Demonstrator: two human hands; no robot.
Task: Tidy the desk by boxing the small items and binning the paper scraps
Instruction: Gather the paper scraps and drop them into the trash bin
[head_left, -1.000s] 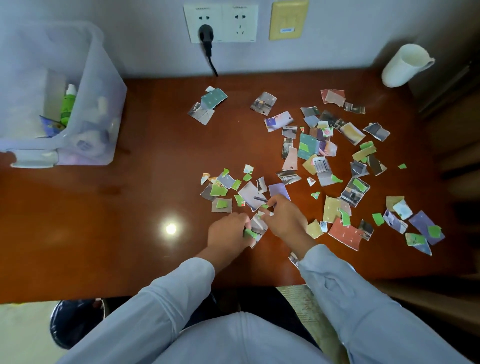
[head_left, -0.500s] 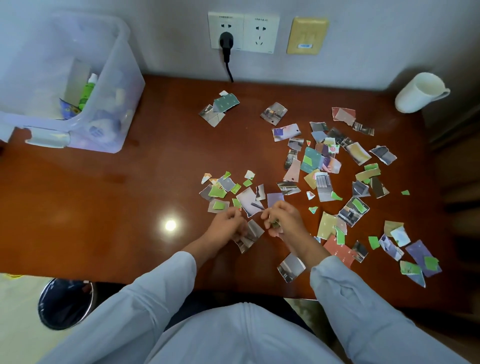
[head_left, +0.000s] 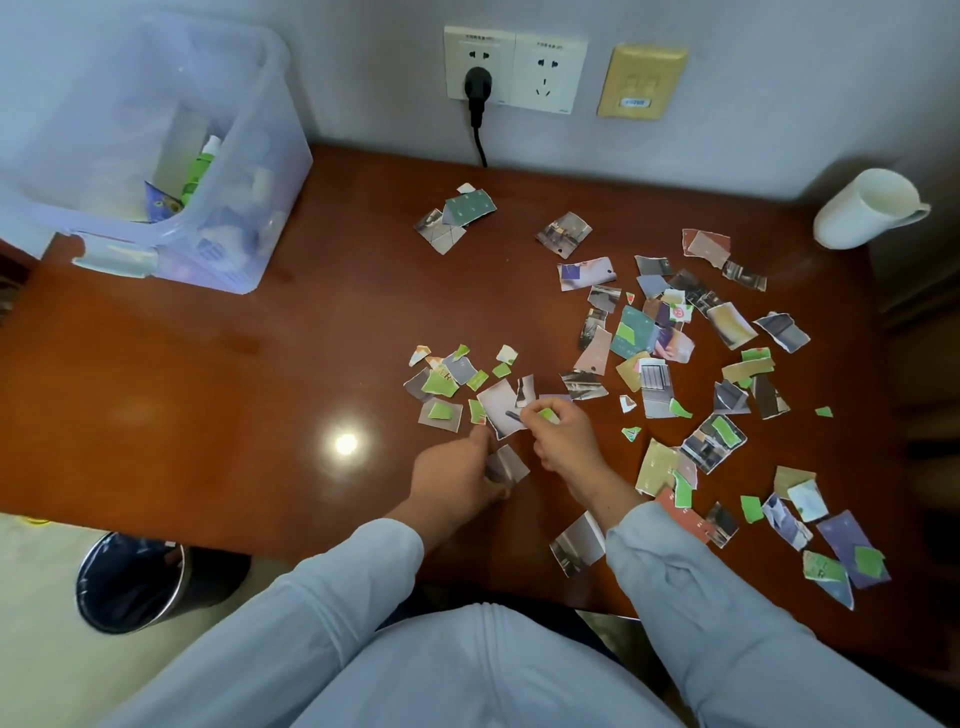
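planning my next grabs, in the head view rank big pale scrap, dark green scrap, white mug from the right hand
1. Big pale scrap, just left of the right hand.
2. Dark green scrap, farther back, centre.
3. White mug, far right corner.

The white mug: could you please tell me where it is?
In the head view, the white mug sits at the desk's far right corner by the wall, beyond the paper scraps.

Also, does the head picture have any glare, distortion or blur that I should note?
Head view: a round glare spot lies on the glossy desk, left of the left hand; the wide lens slants the desk edges and wall sockets; the paper scraps look sharp, the plastic box at the corner hazy.
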